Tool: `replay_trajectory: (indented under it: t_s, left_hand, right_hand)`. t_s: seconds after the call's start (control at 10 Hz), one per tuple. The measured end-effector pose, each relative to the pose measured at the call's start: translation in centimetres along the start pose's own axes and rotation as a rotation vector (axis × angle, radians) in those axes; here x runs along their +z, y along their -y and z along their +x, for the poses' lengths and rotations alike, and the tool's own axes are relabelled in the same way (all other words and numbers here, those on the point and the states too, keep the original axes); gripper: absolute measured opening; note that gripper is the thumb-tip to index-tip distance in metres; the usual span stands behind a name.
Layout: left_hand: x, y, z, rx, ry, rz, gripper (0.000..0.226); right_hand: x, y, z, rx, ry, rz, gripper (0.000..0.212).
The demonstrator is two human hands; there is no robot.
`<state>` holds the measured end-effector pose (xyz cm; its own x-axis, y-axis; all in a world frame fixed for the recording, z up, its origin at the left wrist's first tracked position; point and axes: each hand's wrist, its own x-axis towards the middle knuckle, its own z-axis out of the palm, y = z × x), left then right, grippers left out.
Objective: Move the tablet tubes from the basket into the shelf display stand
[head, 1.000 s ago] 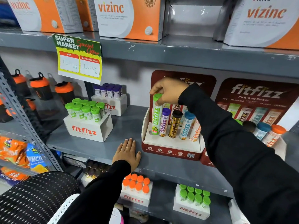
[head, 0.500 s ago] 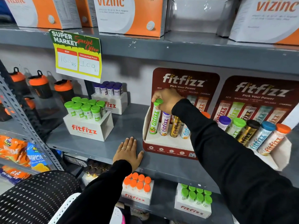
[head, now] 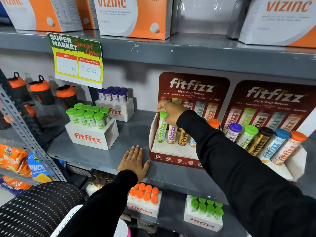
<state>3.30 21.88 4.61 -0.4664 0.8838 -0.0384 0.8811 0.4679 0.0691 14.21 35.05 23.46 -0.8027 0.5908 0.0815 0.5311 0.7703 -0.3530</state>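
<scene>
A red and white fitfizz display stand [head: 172,158] sits on the grey shelf [head: 95,156]. My right hand [head: 171,113] grips the green cap of a green-capped tablet tube [head: 161,129], which stands in the stand's leftmost slot. Beside it stand a purple tube [head: 171,135], a gold tube [head: 182,138] and a blue one partly hidden by my sleeve. My left hand [head: 133,162] lies flat on the shelf, fingers spread, just left of the stand. A black perforated basket [head: 34,207] shows at the bottom left.
A second fitfizz stand [head: 280,166] with several tubes stands to the right. White fitfizz boxes [head: 92,136] of green and purple tubes sit to the left. Orange-lidded shakers [head: 41,91] line the far left. Vizinc boxes [head: 133,16] fill the upper shelf.
My right hand has lowered the green-capped tube down into the leftmost slot of the stand. My left hand has stayed flat on the shelf.
</scene>
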Motion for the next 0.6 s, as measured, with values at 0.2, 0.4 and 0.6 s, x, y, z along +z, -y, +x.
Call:
replay_trajectory:
  t_s: [0.2, 0.4, 0.6]
  left_hand:
    - [-0.2, -0.2, -0.2, -0.005, 0.005, 0.004, 0.068]
    - [-0.4, -0.2, -0.2, -0.008, 0.029, 0.013, 0.067]
    - [-0.7, -1.0, -0.7, -0.042, -0.061, -0.015, 0.058]
  right_hand:
    - [-0.2, 0.1, 0.3, 0.022, 0.039, 0.044, 0.06]
    - [-0.2, 0.7, -0.8, -0.013, 0.049, 0.028, 0.081]
    - [0.3, 0.4, -5.1, -0.292, -0.219, -0.266, 0.043]
